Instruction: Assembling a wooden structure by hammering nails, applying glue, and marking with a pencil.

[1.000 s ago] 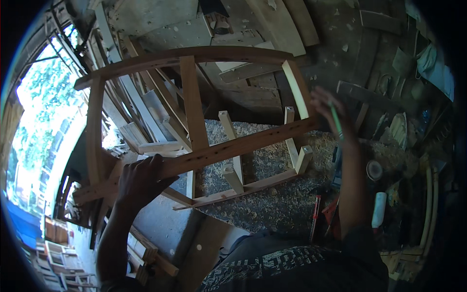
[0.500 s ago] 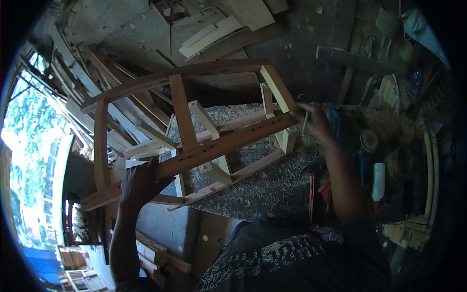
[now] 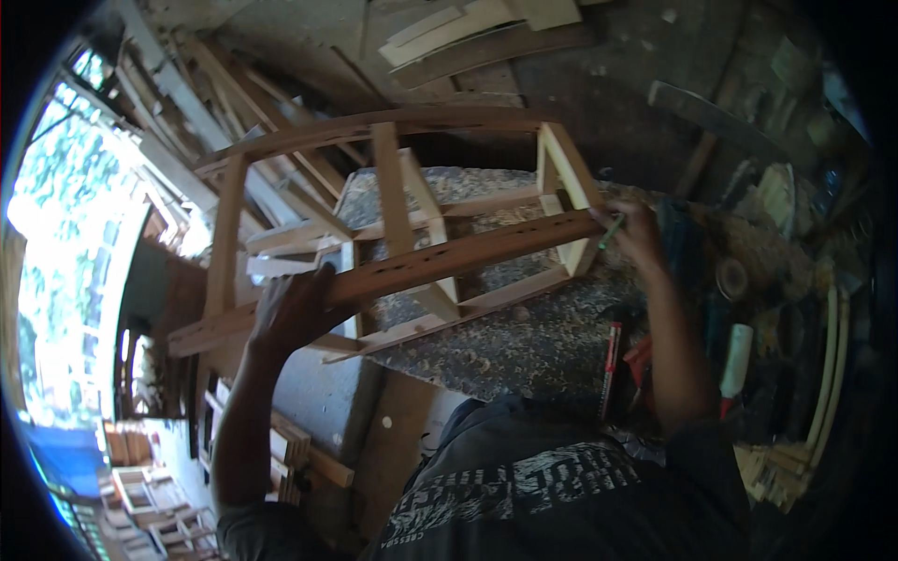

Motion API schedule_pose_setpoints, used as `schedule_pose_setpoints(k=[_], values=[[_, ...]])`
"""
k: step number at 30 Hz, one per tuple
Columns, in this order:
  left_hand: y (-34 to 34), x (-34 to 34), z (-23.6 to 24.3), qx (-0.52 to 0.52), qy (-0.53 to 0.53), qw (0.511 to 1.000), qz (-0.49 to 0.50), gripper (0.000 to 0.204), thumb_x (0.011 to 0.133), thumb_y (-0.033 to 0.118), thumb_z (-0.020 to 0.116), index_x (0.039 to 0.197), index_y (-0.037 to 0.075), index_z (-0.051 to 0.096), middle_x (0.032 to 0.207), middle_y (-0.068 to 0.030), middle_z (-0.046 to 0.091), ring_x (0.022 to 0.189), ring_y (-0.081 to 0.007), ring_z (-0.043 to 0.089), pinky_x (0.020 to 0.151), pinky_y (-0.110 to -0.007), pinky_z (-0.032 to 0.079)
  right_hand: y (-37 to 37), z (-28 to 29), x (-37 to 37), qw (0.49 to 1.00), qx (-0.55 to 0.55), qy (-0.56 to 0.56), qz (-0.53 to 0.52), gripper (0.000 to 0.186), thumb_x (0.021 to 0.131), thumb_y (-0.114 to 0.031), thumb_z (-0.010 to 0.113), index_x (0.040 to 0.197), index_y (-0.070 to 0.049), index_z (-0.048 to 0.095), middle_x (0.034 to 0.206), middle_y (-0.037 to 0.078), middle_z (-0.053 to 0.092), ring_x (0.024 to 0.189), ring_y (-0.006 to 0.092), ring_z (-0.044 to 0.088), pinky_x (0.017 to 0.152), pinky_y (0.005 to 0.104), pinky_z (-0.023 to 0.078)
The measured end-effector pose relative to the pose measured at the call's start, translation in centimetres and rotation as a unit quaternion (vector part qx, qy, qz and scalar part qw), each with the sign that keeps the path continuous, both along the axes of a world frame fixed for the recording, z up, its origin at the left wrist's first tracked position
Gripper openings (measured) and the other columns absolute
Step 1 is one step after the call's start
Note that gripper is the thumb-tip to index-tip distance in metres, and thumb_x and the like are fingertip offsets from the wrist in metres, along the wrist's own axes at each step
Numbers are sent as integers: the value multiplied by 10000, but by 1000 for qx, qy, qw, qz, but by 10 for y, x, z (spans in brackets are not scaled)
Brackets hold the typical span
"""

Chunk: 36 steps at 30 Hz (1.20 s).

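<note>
Matt, pitted brn wood frame (image 3: 468, 258), smooth pale wood frame (image 3: 510, 298), rough bench (image 3: 505, 355) (v. speckled), cloth shirt (image 3: 458, 458)

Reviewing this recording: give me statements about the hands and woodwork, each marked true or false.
1. The left hand grips the long brown ladder-like wooden frame. True.
2. The slim green stick is in the left hand. False: it is in the right hand.
3. The right hand is at the brown frame's right end. True.
4. The pale post-legged wooden frame lies on top of the brown frame. False: it is beneath, on the shaving-strewn bench.
</note>
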<state>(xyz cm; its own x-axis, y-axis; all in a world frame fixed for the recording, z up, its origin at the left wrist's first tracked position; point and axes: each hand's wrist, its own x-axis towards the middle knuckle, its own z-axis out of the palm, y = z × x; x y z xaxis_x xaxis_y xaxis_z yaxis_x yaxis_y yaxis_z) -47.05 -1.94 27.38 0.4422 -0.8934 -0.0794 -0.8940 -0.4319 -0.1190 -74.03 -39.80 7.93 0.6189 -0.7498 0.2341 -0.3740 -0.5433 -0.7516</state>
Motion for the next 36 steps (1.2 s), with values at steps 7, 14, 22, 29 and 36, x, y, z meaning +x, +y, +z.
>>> schedule_pose_setpoints(k=[7, 14, 22, 29, 36], values=[[3, 7, -14, 12, -2, 1000, -27, 476, 782, 475, 746, 982, 75, 584, 742, -116, 684, 691, -325, 682, 612, -449, 522, 13, 20, -3, 1000, 25, 12, -11, 435, 871, -425, 698, 926, 5, 735, 735, 146, 690, 690, 235, 684, 648, 355, 496], [4, 19, -31, 8, 19, 1000, -17, 514, 770, 475, 757, 1036, 63, 601, 786, -126, 704, 707, -322, 690, 634, -444, 531, 10, 9, 0, 1000, -3, -8, -23, 458, 850, -428, 717, 904, 26, 725, 726, 150, 684, 696, 249, 683, 658, 367, 502], [6, 32, -49, -43, 36, 997, -59, 510, 764, 476, 762, 1035, 72, 609, 752, -122, 701, 682, -316, 692, 626, -438, 535, 13, 10, 1, 1000, -3, -7, -26, 423, 846, -402, 730, 893, 18, 727, 704, 140, 675, 666, 231, 667, 630, 359, 490], [6, 37, -60, -50, 44, 996, -65, 492, 762, 475, 762, 992, 69, 607, 740, -136, 697, 672, -311, 691, 614, -430, 526, 7, 5, 0, 999, -26, -11, -31, 405, 840, -383, 744, 869, 20, 722, 643, 116, 642, 603, 213, 632, 580, 358, 461], [3, 32, -55, -24, 71, 997, -13, 473, 759, 449, 776, 995, 70, 619, 797, -145, 694, 742, -351, 682, 653, -457, 518, 18, 19, 3, 999, 18, -14, -33, 406, 835, -380, 751, 865, 24, 721, 641, 101, 645, 610, 184, 637, 576, 338, 464]])
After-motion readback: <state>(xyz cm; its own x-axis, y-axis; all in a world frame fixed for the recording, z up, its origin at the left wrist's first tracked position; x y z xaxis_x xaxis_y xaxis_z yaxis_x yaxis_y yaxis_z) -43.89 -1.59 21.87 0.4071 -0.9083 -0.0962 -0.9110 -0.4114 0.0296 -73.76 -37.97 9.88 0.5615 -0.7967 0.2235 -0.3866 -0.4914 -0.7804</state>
